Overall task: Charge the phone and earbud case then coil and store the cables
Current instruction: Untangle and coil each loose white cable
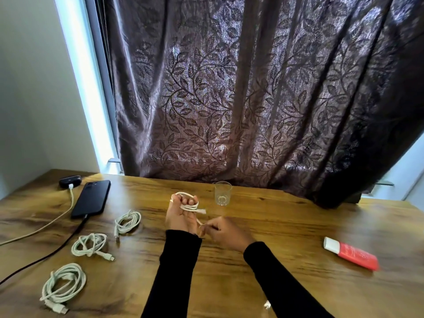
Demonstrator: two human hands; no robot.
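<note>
While the left hand (181, 214) holds white cable (191, 207) loops around its fingers, the right hand (223, 232) pinches the cable's tail above the table (275, 226).

A white cable (190, 207) is looping around the left hand's (181, 216) fingers (183, 199). Black sleeves (179, 260) are covering both arms. Left of those fingers, a black phone (91, 198) is lying on the brown wood-grain table (275, 226); a dark curtain (252, 88) is showing a leaf pattern beyond them.
</note>
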